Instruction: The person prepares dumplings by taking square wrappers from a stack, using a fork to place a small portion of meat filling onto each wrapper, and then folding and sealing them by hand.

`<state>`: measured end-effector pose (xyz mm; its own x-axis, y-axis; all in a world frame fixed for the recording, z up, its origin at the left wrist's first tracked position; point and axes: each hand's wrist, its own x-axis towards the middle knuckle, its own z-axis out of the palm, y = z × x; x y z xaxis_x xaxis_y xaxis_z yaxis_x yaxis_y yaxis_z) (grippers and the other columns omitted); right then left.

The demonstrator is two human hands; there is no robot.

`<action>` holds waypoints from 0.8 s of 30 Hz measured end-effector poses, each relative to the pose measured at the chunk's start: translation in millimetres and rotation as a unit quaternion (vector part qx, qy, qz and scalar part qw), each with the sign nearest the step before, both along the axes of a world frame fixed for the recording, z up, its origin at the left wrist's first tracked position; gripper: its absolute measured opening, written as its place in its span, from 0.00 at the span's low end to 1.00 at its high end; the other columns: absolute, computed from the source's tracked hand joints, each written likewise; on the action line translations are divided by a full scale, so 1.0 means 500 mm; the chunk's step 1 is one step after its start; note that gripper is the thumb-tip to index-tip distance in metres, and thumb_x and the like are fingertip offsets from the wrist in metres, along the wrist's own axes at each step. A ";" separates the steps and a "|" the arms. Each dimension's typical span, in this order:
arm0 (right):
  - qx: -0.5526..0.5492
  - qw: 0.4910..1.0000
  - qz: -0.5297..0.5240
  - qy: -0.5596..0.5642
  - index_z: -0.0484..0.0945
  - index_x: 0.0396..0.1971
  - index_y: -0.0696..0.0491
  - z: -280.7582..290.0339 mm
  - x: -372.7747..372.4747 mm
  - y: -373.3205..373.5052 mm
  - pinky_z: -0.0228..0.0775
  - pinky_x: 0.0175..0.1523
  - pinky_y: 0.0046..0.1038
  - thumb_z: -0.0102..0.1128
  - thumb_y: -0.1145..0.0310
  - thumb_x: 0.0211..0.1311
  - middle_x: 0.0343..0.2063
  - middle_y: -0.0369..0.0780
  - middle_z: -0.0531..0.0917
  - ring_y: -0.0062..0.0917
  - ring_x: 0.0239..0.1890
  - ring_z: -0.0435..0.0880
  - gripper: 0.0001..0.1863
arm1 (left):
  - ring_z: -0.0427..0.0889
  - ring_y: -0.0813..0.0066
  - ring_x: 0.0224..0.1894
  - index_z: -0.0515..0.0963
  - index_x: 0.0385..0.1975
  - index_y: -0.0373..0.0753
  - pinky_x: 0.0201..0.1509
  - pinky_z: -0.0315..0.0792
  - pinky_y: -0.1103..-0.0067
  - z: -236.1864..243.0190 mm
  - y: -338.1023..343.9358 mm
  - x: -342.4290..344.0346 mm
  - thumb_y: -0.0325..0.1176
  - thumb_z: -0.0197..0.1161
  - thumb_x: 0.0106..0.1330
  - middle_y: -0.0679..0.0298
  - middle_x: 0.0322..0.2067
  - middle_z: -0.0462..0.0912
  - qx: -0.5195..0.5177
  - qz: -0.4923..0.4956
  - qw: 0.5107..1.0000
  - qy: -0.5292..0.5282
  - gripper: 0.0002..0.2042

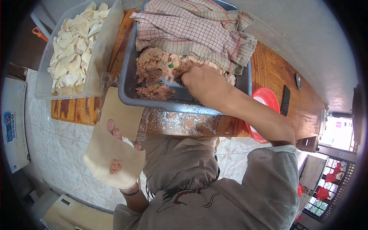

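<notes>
My left hand point(114, 129) is closed around thin, pale dough wrappers point(100, 153), its fingertips showing over their upper edge and the rest mostly behind them. A small dab of pink meat filling point(115, 166) lies on the front wrapper. At the grey-blue tub point(184, 108), my right hand point(203, 80) reaches down into the minced meat filling point(155, 65), which is flecked with green and orange. Its fingers are curled and their tips hidden, so whether they hold a tool or only filling does not show. A checked cloth point(191, 27) covers the far part of the tub.
To the left, a clear plastic bin point(97, 57) is heaped with folded, filled dumplings point(74, 53). The wooden table point(264, 57) is dusted with white flour near its front edge. Right of the tub are a red plastic basket point(270, 97), a black phone point(285, 100) and a small round metal object point(298, 81).
</notes>
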<state>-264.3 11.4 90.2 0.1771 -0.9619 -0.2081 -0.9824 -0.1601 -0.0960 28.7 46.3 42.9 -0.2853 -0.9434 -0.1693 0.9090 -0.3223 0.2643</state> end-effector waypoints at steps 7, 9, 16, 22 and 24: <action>0.098 0.993 -0.004 -0.070 0.83 0.33 0.60 0.023 -0.092 0.007 0.77 0.39 0.36 0.59 0.77 0.50 0.29 0.50 0.84 0.43 0.34 0.85 0.09 | 0.36 0.73 0.76 0.38 0.73 0.43 0.72 0.37 0.50 -0.051 0.000 0.028 0.51 0.38 0.70 0.63 0.75 0.37 -0.199 -0.086 0.969 -0.120 0.35; 0.118 0.984 -0.020 -0.130 0.83 0.34 0.59 0.055 -0.124 0.026 0.76 0.37 0.34 0.61 0.77 0.50 0.28 0.49 0.84 0.42 0.33 0.84 0.10 | 0.39 0.73 0.75 0.40 0.73 0.43 0.72 0.40 0.54 -0.062 -0.008 0.027 0.50 0.38 0.70 0.62 0.74 0.39 -0.259 -0.121 0.952 -0.108 0.35; -0.107 0.940 -0.024 -0.323 0.85 0.39 0.55 0.205 0.021 0.157 0.71 0.29 0.30 0.62 0.78 0.49 0.21 0.42 0.80 0.29 0.24 0.81 0.14 | 0.51 0.64 0.72 0.48 0.71 0.39 0.73 0.48 0.61 0.059 -0.049 -0.119 0.51 0.40 0.71 0.57 0.72 0.49 -0.152 -0.130 0.955 -0.218 0.33; -0.207 0.964 0.088 -0.139 0.83 0.45 0.57 0.139 0.069 0.203 0.73 0.28 0.26 0.63 0.76 0.44 0.26 0.36 0.80 0.25 0.25 0.80 0.22 | 0.51 0.54 0.72 0.49 0.70 0.34 0.75 0.47 0.58 0.102 -0.031 -0.202 0.57 0.41 0.71 0.51 0.71 0.49 -0.005 -0.122 0.954 0.273 0.37; -0.147 0.980 0.075 -0.109 0.81 0.48 0.56 0.206 0.028 0.235 0.74 0.29 0.26 0.62 0.75 0.43 0.30 0.37 0.80 0.24 0.28 0.80 0.26 | 0.49 0.54 0.73 0.47 0.71 0.34 0.76 0.43 0.60 0.080 -0.019 -0.194 0.58 0.40 0.71 0.51 0.71 0.47 -0.117 -0.144 0.982 -0.033 0.38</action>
